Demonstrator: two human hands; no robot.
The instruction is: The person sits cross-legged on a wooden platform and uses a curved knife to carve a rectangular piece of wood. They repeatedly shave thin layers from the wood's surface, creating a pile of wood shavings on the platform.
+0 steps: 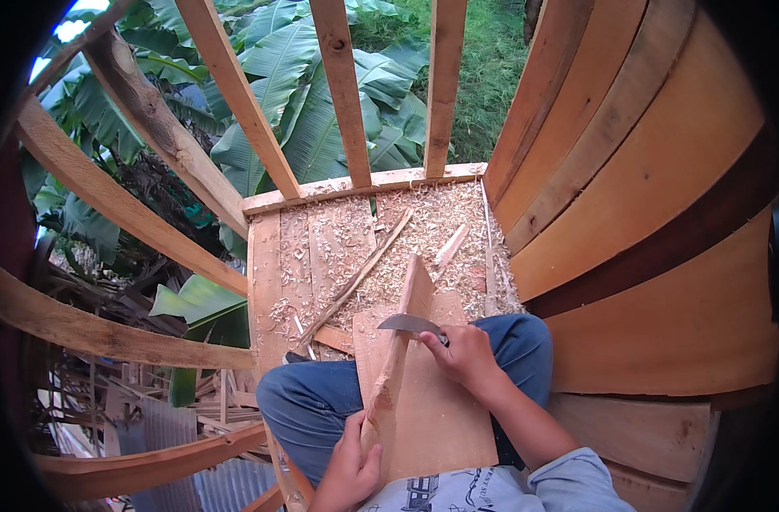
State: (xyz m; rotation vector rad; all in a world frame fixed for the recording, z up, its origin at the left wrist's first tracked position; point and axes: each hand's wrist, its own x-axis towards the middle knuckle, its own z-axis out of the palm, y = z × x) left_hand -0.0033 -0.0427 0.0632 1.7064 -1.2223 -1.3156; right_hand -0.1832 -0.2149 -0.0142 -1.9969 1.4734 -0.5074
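Note:
My right hand (468, 357) is closed around the handle of a knife (409, 323). Its curved metal blade lies across the upper edge of a narrow wooden plank (417, 294), pointing left. Lower down, my left hand (353, 456) grips the near end of that plank, thumb on one side and fingers on the other. The plank stands on edge and slants away from me, its edge rough and partly cut. Beneath it a wide flat wooden board (449, 414) rests across my lap, over my jeans (312, 401).
Wood shavings (398, 226) cover much of the plank floor, with a long stick (364, 273) and a short wood offcut (451, 246) among them. Slatted wooden railings (342, 94) stand ahead and left. A wooden board wall (637, 179) rises close on the right. Banana leaves (287, 77) show outside.

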